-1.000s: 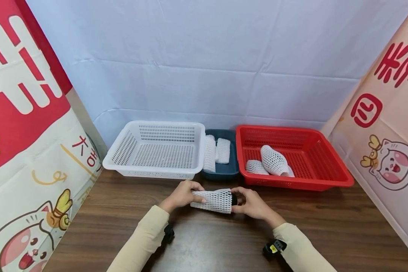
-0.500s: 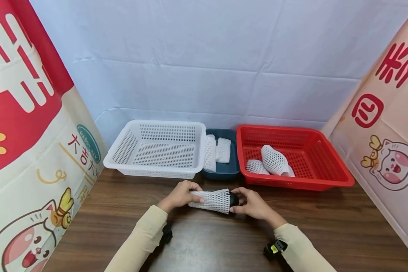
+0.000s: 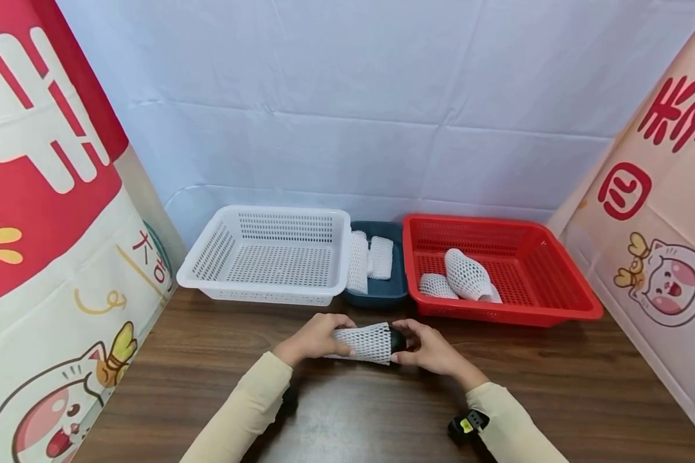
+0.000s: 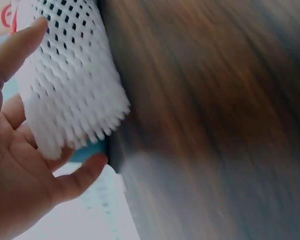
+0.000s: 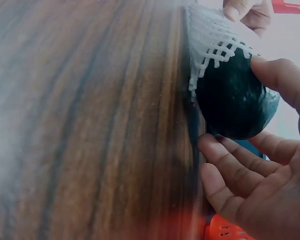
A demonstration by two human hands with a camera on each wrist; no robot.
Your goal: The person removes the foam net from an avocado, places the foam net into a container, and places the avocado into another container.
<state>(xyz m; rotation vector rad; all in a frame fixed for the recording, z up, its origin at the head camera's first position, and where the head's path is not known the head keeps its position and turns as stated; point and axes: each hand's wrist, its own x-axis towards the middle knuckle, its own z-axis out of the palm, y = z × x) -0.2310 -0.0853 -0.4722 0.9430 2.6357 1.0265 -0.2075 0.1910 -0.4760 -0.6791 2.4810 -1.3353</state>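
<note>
A white foam net sleeve lies sideways just above the table, partly over a smooth dark green, rounded fruit or vegetable. My left hand grips the sleeve's left part between thumb and fingers; in the left wrist view that end of the sleeve hangs open with a jagged edge. At the right, my right hand holds the bare dark end, its thumb on top and its fingers around the side and below. The rest of the dark piece is hidden in the net.
Behind the hands stand a white perforated basket, a dark blue tray with flat foam net sleeves, and a red basket. Net-wrapped pieces lie in the red basket. Printed cloths hang left and right.
The sleeve's right edge has shifted slightly left, baring more of the dark end. My left hand has moved a little right along the sleeve. My right hand has stayed almost still.
</note>
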